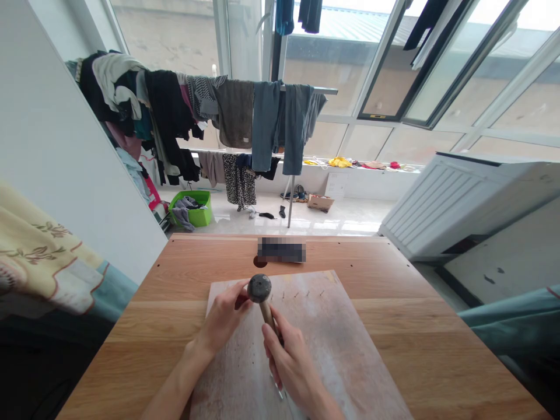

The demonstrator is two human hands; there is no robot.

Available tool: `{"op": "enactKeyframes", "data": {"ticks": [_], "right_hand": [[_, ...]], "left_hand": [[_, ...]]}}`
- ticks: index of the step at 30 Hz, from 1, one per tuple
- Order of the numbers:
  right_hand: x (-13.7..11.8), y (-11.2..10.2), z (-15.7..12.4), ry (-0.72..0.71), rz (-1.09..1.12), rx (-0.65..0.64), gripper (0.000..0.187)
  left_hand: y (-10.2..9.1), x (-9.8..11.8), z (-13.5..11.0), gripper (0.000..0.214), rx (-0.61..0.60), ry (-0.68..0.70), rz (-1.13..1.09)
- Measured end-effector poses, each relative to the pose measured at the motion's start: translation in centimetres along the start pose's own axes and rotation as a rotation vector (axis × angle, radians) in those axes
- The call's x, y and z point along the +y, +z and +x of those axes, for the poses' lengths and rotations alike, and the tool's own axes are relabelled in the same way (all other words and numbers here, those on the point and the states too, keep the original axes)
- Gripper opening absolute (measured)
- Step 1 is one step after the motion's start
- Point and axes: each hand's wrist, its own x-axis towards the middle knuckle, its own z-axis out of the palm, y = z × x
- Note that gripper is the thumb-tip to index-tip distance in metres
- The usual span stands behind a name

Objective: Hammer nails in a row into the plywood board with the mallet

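My right hand [286, 353] is wrapped round the handle of a hammer [259, 288], whose dark round head is raised over the far part of a worn wooden board [332, 350]. Thin shiny metal pieces [279, 392] show just below that hand; I cannot tell what they are. Beside the hammer head, my left hand [227, 309] is pinched closed at the board's far left. The hammer hides its fingertips and whatever they may hold. Right of the hammer, several thin nails [296, 294] stand in a row in the board, some leaning.
The board lies on a wooden table [144, 315] with a dark blurred block [281, 249] near its far edge. Beyond are a rack of clothes [236, 114], a green basket [202, 211] and a cardboard box [321, 202]. Curtains [516, 321] hang at both sides.
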Motion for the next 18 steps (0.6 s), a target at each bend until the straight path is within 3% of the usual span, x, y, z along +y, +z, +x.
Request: {"op": "enactKeyframes", "data": {"ticks": [8, 12, 15, 18], "right_hand": [[0.3, 0.3, 0.0, -0.006, -0.026, -0.001, 0.056], [0.8, -0.5, -0.9, -0.005, 0.047, 0.032, 0.057], [1.3, -2.1, -1.9, -0.003, 0.062, 0.091, 0.062], [1.7, -3.9, -2.6, 0.020, 0.070, 0.163, 0.067]], "left_hand": [[0.1, -0.4, 0.1, 0.034, -0.014, 0.027, 0.063], [-0.3, 0.6, -0.9, 0.032, 0.053, 0.131, 0.268], [-0.6, 3.0, -3.2, 0.024, 0.020, 0.383, 0.510], [0.0, 5.1, -6.2, 0.023, -0.237, 0.755, 0.593]]}}
